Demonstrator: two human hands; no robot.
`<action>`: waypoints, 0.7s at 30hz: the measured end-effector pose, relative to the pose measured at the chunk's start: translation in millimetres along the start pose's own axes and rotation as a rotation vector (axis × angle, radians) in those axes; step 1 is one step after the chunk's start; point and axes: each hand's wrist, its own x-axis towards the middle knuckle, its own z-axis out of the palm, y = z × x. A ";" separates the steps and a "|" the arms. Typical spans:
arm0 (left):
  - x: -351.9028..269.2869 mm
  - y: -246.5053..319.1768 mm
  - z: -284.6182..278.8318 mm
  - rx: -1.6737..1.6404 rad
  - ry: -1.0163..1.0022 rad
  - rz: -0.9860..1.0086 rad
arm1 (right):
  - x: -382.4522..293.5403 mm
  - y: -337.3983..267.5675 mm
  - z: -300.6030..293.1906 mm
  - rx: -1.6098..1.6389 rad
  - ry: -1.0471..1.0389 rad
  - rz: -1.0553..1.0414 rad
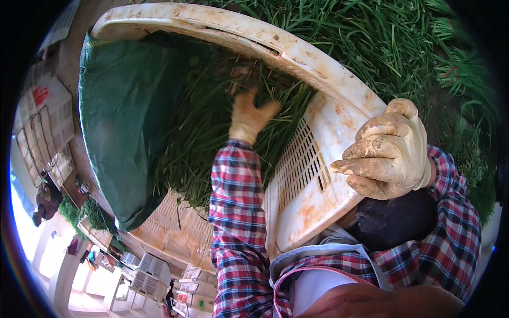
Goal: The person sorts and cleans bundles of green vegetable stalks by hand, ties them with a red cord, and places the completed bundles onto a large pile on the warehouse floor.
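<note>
A large, dirt-stained white plastic basket [306, 210] with slotted walls tilts in front of me. Inside it lie loose, long green leaves [195, 131] that look like chives, beside a dark green sack or liner [119, 115] draped over the far left side. My gloved left hand [252, 113] reaches into the basket over the leaves, thumb spread; it is blurred, and its fingertips merge with brownish debris [242, 73]. At the basket's right corner, my right hand [389, 155], in a soiled cream glove, has its fingers curled over the rim.
Loose green leaves [358, 35] cover the floor beyond the rim, with bundles tied in red [451, 73] at right. White crates [149, 274] stand at lower left, more crates [47, 107] farther up. Another person [47, 198] is at the left edge.
</note>
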 end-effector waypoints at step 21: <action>80.4 -21.1 37.7 0.421 0.422 0.113 | 3.0 0.8 -0.2 0.064 0.037 -0.011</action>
